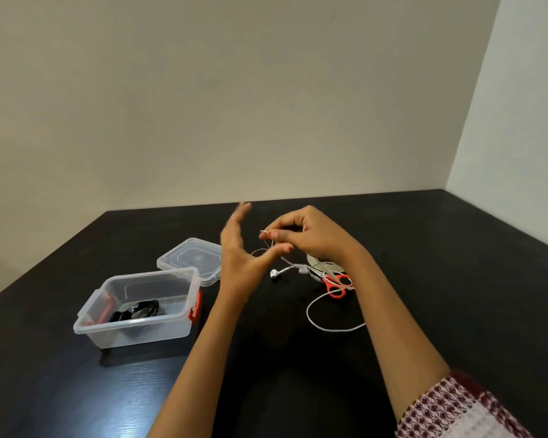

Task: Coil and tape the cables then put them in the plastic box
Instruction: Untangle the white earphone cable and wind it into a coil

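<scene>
Two hands up: right hand (309, 238) pinches white earphone cable (287, 269), fingers curled; left hand (238, 259) splayed open, thumb beside the cable.

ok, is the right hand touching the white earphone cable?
Touching. The head view shows the right hand pinching a loop of the white earphone cable between thumb and forefinger, with no gap visible.

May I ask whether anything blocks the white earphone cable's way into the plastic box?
Nothing visible does. The plastic box stands open, its lid off behind it; only the person's own left hand is raised between it and the white earphone cable.
</scene>
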